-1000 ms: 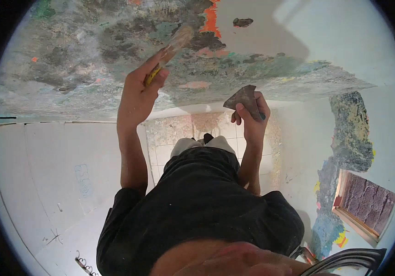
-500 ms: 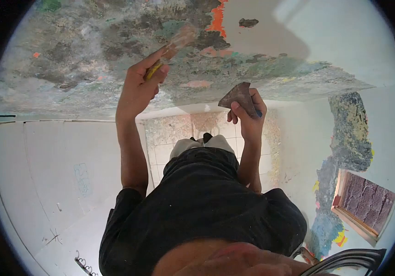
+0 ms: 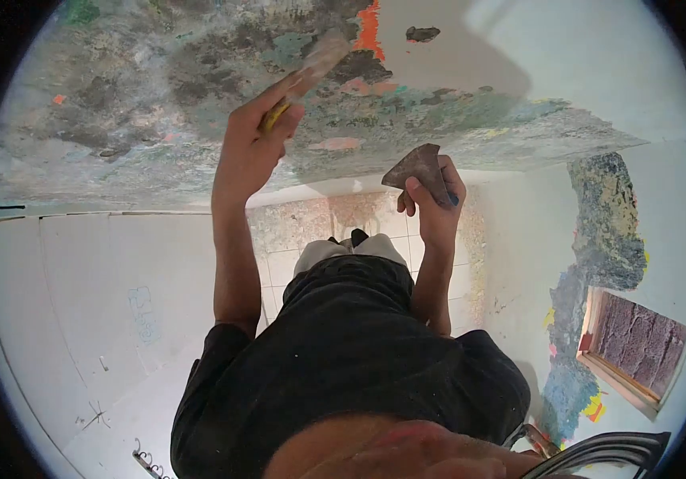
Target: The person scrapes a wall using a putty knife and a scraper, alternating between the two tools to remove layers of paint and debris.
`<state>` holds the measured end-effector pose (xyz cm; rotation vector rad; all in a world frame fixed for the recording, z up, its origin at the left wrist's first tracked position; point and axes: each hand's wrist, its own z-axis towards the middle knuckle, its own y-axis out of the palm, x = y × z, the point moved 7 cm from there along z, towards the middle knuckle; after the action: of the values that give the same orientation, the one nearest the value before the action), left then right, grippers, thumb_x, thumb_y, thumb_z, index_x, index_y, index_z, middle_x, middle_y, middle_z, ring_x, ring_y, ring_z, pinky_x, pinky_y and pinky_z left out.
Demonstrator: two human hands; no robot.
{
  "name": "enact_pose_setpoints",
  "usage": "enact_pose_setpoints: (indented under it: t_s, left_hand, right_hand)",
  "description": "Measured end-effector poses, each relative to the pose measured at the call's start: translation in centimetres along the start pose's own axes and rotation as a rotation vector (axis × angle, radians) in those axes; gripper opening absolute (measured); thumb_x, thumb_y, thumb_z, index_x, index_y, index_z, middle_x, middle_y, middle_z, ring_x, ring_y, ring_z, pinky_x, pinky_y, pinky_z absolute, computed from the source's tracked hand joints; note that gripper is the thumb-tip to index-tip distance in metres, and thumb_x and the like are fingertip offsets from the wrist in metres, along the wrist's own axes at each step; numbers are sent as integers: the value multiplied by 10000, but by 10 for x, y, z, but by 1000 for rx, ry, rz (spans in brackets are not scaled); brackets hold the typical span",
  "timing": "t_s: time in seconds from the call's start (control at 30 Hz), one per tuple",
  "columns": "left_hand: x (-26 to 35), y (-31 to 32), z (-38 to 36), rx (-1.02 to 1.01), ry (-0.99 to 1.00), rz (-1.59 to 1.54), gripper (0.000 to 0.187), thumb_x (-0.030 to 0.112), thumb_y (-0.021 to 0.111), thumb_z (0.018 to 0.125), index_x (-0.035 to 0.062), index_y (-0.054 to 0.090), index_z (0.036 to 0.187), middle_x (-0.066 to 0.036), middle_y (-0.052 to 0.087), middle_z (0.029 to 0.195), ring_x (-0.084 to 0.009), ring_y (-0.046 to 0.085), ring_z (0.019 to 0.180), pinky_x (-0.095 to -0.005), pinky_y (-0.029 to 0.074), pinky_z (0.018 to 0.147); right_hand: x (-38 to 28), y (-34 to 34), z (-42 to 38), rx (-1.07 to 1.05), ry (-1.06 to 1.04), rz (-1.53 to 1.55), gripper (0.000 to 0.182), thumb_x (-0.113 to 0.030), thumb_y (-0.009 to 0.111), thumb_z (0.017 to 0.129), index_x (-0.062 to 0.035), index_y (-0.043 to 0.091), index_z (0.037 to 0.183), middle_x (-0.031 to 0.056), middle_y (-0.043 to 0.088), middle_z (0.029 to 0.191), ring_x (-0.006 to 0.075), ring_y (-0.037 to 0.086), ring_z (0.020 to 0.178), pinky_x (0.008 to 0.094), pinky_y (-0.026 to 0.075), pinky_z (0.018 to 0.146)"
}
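Note:
My left hand (image 3: 251, 152) is raised to the wall, wrapped around a putty knife (image 3: 323, 64) with a yellow handle. Its blade looks pale and blurred, with the tip at or close to the wall near an orange patch (image 3: 370, 32). Lower and to the right, my right hand (image 3: 436, 195) grips a wide scraper (image 3: 416, 169). That scraper has a dark, stained, flaring blade, and a bit of blue shows at its handle. Its blade is held out in front of the wall; whether it touches anything is hard to tell.
The wall (image 3: 223, 88) ahead is patchy grey and green, with smooth pale paint (image 3: 471, 72) at upper right. Below lies a tiled floor (image 3: 395, 223) with crumbs. A white panelled surface (image 3: 119, 279) stands at left, and a wood-framed opening (image 3: 634, 351) at right.
My left hand and its putty knife have shifted slightly right and a little upward along the wall. My right hand with the scraper has barely moved.

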<state>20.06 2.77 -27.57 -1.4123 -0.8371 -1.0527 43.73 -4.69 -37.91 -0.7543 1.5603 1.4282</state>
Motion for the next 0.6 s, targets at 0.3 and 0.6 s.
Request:
enact_pose_setpoints:
  t_s: [0.3, 0.6]
  left_hand:
    - [1, -1, -4, 69, -24, 5, 445, 182, 641, 926, 80, 545, 1348, 23, 503, 691, -49, 400, 558, -231, 364, 491]
    - [0, 0, -2, 37, -26, 18, 445, 184, 639, 930, 53, 542, 1344, 18, 494, 692, -54, 397, 568, -229, 360, 509]
  right_hand:
    - [1, 1, 2, -35, 4, -7, 206, -14, 689, 819, -34, 526, 944, 23, 569, 675, 81, 488, 488, 278, 469, 466]
    - [0, 7, 6, -68, -13, -52, 192, -38, 671, 813, -21, 517, 927, 45, 545, 676, 112, 459, 457, 296, 455, 469]
